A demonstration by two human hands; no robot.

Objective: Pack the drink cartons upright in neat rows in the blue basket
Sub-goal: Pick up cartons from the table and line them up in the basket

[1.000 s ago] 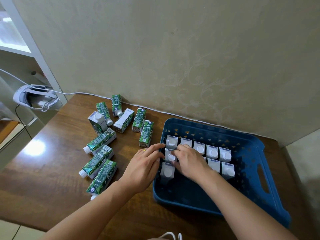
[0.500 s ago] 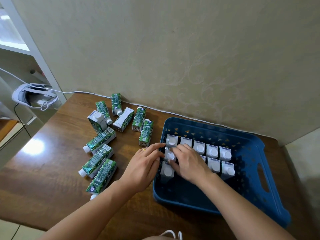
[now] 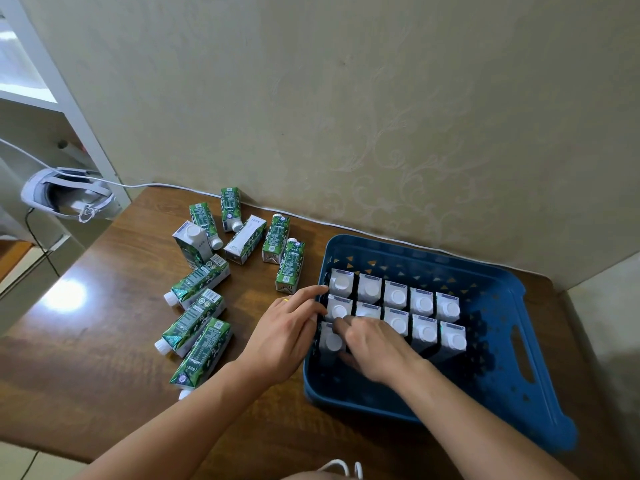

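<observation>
Nearest you: your right hand (image 3: 375, 344) is inside the blue basket (image 3: 485, 403), fingers (image 3: 341, 323) curled over the front-left cartons, approx. where the 2nd and 3rd rows meet. Whether those fingers actually pinch a carton or only press it can't be told; the palm hides the contact. Your left hand (image 3: 289, 327) sits at the basket's left wall, fingers straight and relaxed, index tip (image 3: 320, 289) touching the rim beside the back-left carton (image 3: 341, 282); it holds nothing and looks to be bracing. Change vs. a second ago: the right hand has slid nearer you, from the 2nd-row carton (image 3: 337, 308) toward the lone 3rd-row carton (image 3: 330, 339); that 2nd-row cap now shows more fully. Left hand unchanged, carton count unchanged. Judgement: you're squaring up the start of row 3, not adding stock, so progress is alignment only. Basket status: two full rows of five upright, caps up, plus one in row 3, all at the left/back; the right side and front stay bare. Further out on the counter (image 3: 104, 341): nine loose cartons (image 3: 194, 323) lying flat and one upright carton (image 3: 192, 242), all to the left, well apart from the basket exc. the nearest flat carton (image 3: 291, 266), just beside it. Approx. half remains to pack. Far left: a white headset (image 3: 62, 195) with cable, off the counter.
</observation>
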